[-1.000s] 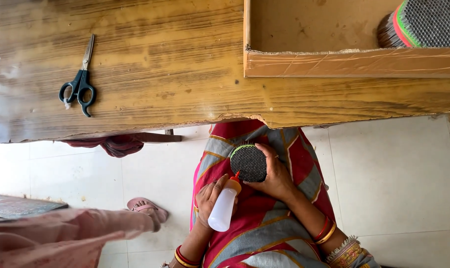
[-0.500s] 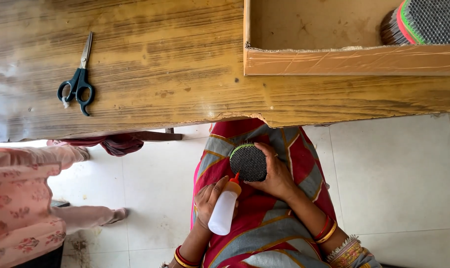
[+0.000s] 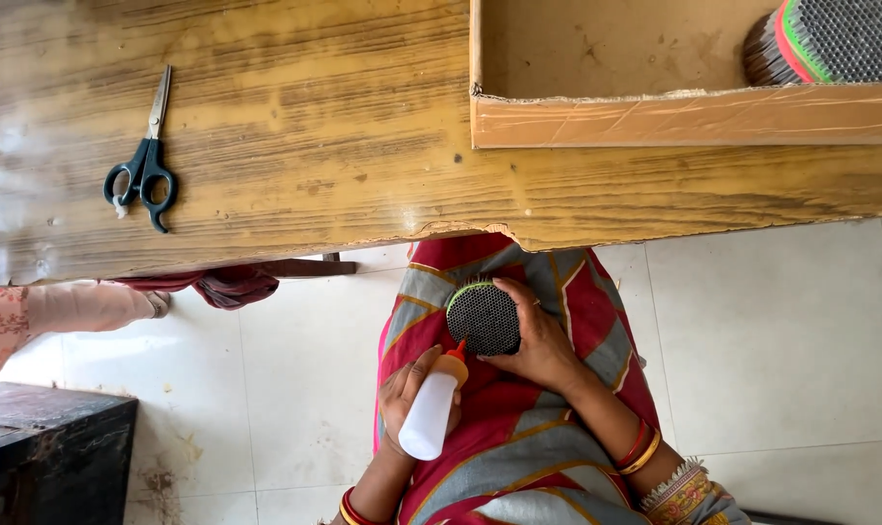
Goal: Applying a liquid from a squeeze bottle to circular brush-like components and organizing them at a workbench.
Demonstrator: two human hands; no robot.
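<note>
My left hand [image 3: 407, 394] grips a white squeeze bottle [image 3: 431, 413] with an orange nozzle [image 3: 455, 352]. The nozzle tip touches the lower left edge of a round black mesh disc [image 3: 483, 318] with a green rim. My right hand [image 3: 543, 340] holds that disc from the right side, fingers curled over its top. Both hands rest over my lap, on striped red, grey and yellow cloth [image 3: 519, 437], just below the table's front edge.
A wooden table [image 3: 315, 146] fills the top, with black-handled scissors [image 3: 144, 170] at the left. A cardboard box [image 3: 674, 117] at the right holds stacked mesh discs [image 3: 830, 39]. Another person's sleeve [image 3: 62, 311] shows at the left above a dark box [image 3: 42, 447]. White tiled floor lies below.
The other person at the left has shifted upward and out toward the left edge; only an arm in a patterned sleeve shows now. My hands, bottle and disc have stayed almost still.
</note>
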